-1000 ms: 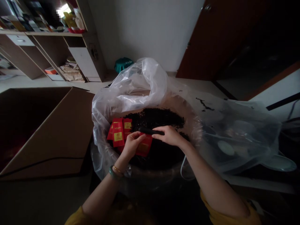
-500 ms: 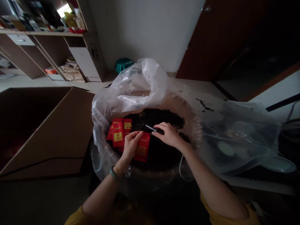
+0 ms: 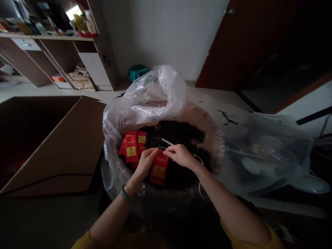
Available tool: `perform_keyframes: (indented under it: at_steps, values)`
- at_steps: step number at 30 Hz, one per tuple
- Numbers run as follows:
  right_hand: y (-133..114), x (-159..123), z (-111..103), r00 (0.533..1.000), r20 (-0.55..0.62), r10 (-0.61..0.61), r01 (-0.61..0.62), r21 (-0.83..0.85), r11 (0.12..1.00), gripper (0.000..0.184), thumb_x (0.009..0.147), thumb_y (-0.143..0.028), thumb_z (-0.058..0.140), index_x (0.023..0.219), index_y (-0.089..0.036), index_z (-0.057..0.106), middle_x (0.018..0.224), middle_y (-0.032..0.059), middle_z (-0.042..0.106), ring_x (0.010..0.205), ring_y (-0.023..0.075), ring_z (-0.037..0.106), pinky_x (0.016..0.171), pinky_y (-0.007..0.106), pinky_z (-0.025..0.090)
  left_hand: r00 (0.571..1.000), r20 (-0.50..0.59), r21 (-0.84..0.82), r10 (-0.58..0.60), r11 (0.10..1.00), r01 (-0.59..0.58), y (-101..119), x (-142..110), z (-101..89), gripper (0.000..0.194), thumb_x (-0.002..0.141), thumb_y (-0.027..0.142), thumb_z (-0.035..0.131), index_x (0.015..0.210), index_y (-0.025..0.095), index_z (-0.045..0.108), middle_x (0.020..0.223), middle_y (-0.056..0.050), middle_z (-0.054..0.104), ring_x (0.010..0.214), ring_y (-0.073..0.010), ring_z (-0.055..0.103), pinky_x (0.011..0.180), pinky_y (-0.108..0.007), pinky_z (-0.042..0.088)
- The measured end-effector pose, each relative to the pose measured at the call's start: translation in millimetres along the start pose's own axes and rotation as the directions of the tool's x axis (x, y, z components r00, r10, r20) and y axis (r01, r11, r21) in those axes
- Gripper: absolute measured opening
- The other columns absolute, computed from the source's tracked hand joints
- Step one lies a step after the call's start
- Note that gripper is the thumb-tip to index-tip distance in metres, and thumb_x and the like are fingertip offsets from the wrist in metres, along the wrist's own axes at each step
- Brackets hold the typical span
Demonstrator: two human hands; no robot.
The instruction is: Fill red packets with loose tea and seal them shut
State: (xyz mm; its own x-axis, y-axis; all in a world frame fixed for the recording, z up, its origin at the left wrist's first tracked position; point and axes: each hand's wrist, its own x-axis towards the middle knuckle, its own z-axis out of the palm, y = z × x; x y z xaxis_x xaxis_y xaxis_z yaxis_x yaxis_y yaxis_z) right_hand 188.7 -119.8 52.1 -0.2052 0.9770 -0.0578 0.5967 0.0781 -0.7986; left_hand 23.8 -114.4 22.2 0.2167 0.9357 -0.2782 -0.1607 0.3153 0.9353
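Over a basin of dark dried leaves [image 3: 178, 129], both hands meet at the top edge of a red packet [image 3: 159, 167] with a gold square. My left hand [image 3: 146, 160] pinches the packet's upper left corner between thumb and fingers. Closed at the upper right corner is my right hand [image 3: 180, 155]. Just beyond its fingers shows a slim dark tool with a pale strip [image 3: 168, 142]; the rest is hidden, so I cannot tell whether the hand also holds it. A white cord [image 3: 199, 186] runs below the right wrist. More red packets [image 3: 131, 148] lie at left on the leaves.
Clear plastic sheeting [image 3: 145, 100] lines the basin and bunches up at the back. An open cardboard box [image 3: 72, 145] stands to the left. Clear plastic [image 3: 269, 152] spreads on the right. Behind are a shelf unit [image 3: 90, 65], a green bag [image 3: 137, 72] and a brown door [image 3: 218, 45].
My right hand has shifted left and down from the dark tool to the packet's top edge. The packet has dropped slightly toward me. My left hand keeps its pinch.
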Motion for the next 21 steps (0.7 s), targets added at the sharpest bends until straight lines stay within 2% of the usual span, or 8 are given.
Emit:
perform_keyframes:
  at_steps: [3, 6, 10, 12, 15, 17, 19, 21]
  values:
    - [3, -2, 3, 0.997, 0.075, -0.009, 0.007, 0.03, 1.0, 0.019, 0.083, -0.025, 0.055, 0.076, -0.018, 0.071, 0.063, -0.0011, 0.068, 0.055, 0.0129, 0.06, 0.055, 0.022, 0.044, 0.997, 0.005, 0.184, 0.079, 0.98, -0.079, -3, 2, -4.8, 0.035, 0.063, 0.049, 0.071, 0.067, 0.014, 0.07, 0.059, 0.0, 0.064, 0.052, -0.0116, 0.05, 0.049, -0.021, 0.037]
    - [3, -2, 9, 0.999, 0.037, -0.038, 0.037, 0.034, 0.999, 0.012, 0.078, -0.022, 0.06, 0.076, -0.018, 0.071, 0.071, 0.0009, 0.071, 0.065, 0.0152, 0.064, 0.062, 0.024, 0.047, 0.984, 0.024, 0.338, 0.175, 0.925, -0.173, -4, 4, -8.9, 0.027, 0.066, 0.043, 0.07, 0.065, 0.016, 0.071, 0.06, -0.001, 0.066, 0.055, -0.0136, 0.053, 0.052, -0.022, 0.038]
    - [1, -1, 14, 0.999, 0.021, -0.05, 0.05, 0.0, 0.999, 0.012, 0.077, -0.02, 0.061, 0.072, -0.019, 0.071, 0.07, 0.0014, 0.072, 0.065, 0.0161, 0.065, 0.061, 0.024, 0.047, 0.946, 0.082, 0.515, 0.315, 0.799, -0.31, 2, 6, -17.5, 0.019, 0.07, 0.037, 0.068, 0.064, 0.019, 0.071, 0.06, -0.001, 0.066, 0.058, -0.0151, 0.054, 0.055, -0.023, 0.038]
    - [3, 1, 12, 0.995, -0.027, -0.097, 0.096, -0.035, 0.995, 0.014, 0.08, -0.022, 0.059, 0.074, -0.019, 0.072, 0.074, 0.0025, 0.073, 0.067, 0.0165, 0.066, 0.064, 0.025, 0.048, 0.919, 0.142, 0.551, 0.368, 0.742, -0.382, 8, 7, -23.8, 0.018, 0.072, 0.035, 0.067, 0.062, 0.021, 0.07, 0.06, -0.001, 0.064, 0.059, -0.015, 0.054, 0.058, -0.024, 0.038]
    - [13, 3, 6, 0.961, -0.205, -0.183, 0.141, -0.205, 0.969, 0.016, 0.083, -0.022, 0.057, 0.077, -0.02, 0.072, 0.08, 0.005, 0.073, 0.074, 0.0185, 0.065, 0.072, 0.029, 0.048, 0.885, 0.182, 0.558, 0.429, 0.696, -0.453, 14, 8, -33.5, 0.022, 0.074, 0.034, 0.066, 0.056, 0.021, 0.066, 0.058, -0.001, 0.061, 0.058, -0.014, 0.052, 0.06, -0.024, 0.038]
    - [20, 5, 3, 0.935, -0.275, -0.223, 0.129, -0.321, 0.938, 0.015, 0.084, -0.02, 0.057, 0.078, -0.02, 0.071, 0.078, 0.0057, 0.072, 0.076, 0.0197, 0.063, 0.075, 0.031, 0.048, 0.869, 0.077, 0.556, 0.489, 0.703, -0.444, 15, 10, -39.7, 0.026, 0.075, 0.034, 0.062, 0.054, 0.02, 0.062, 0.056, 0.0, 0.057, 0.056, -0.0132, 0.05, 0.059, -0.023, 0.038]
    - [25, 7, 2, 0.93, -0.278, -0.242, 0.129, -0.37, 0.92, 0.015, 0.084, -0.019, 0.056, 0.08, -0.02, 0.07, 0.077, 0.0055, 0.07, 0.076, 0.0198, 0.062, 0.075, 0.031, 0.048, 0.837, -0.105, 0.552, 0.537, 0.732, -0.4, 12, 14, -46.3, 0.025, 0.076, 0.036, 0.059, 0.057, 0.02, 0.062, 0.055, 0.001, 0.056, 0.057, -0.0133, 0.049, 0.058, -0.023, 0.038]
    - [28, 8, 1, 0.934, -0.256, -0.248, 0.144, -0.365, 0.92, 0.014, 0.084, -0.018, 0.056, 0.081, -0.02, 0.07, 0.077, 0.005, 0.07, 0.075, 0.0189, 0.063, 0.074, 0.03, 0.048, 0.816, -0.235, 0.554, 0.529, 0.762, -0.335, 9, 19, -54.3, 0.021, 0.074, 0.037, 0.059, 0.064, 0.02, 0.065, 0.059, 0.0, 0.059, 0.059, -0.0145, 0.051, 0.06, -0.024, 0.04]
